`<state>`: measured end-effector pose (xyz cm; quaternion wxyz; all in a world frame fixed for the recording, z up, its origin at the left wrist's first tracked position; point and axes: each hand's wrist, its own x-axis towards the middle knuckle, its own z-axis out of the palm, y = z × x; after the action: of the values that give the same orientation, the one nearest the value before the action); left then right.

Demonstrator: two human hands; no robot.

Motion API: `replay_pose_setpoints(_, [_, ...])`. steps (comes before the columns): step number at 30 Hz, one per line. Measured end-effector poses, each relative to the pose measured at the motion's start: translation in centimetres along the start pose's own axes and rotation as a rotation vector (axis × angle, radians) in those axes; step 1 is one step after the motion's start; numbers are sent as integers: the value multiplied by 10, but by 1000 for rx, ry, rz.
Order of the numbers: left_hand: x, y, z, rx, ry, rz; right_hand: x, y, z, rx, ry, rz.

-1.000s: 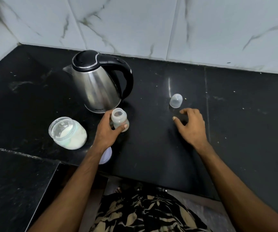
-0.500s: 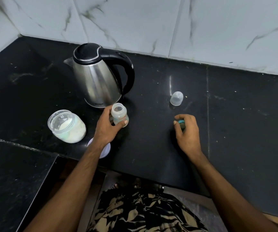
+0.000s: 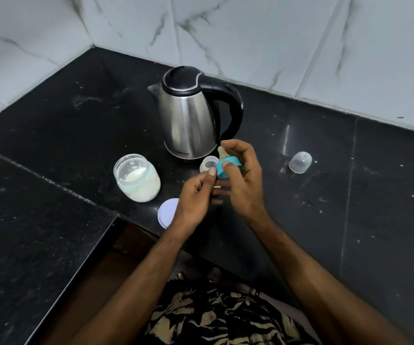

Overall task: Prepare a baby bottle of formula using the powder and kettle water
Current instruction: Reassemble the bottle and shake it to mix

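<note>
My right hand (image 3: 244, 180) grips a teal screw ring with a pale nipple (image 3: 228, 166) above the counter, in front of the kettle. The thumb of my left hand (image 3: 196, 195) presses on the ring's lower left edge, its fingers curled beneath. Just behind the ring, the open mouth of the clear baby bottle (image 3: 209, 164) shows; the hands hide its body. To the left stands an open glass jar of white powder (image 3: 137, 178). The steel kettle (image 3: 188, 115), with black lid and handle, stands behind the hands.
The jar's white lid (image 3: 167, 212) lies flat near the counter's front edge, partly under my left wrist. A clear dome cap (image 3: 300, 162) lies on its side to the right. The black stone counter (image 3: 350, 207) meets marble wall tiles behind.
My right hand picked the teal ring with nipple off the counter and carried it left to the bottle. My left hand let go of the bottle and took hold of the ring.
</note>
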<state>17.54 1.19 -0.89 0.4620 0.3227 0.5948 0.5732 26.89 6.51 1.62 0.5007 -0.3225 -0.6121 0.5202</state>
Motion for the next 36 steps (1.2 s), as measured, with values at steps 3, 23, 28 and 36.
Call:
replay_pose_setpoints(3, [-2, 11, -2, -145, -11, -29, 0, 5, 3, -38, -90, -1])
replay_pose_setpoints(23, [37, -21, -55, 441, 26, 183, 70, 12, -28, -462, -466, -40])
replay_pose_setpoints(28, [41, -33, -37, 388, -12, 218, 67, 27, -29, -573, -567, -84])
replay_pose_setpoints(36, [48, -36, -34, 402, 12, 242, 61, 34, -27, -639, -563, -87])
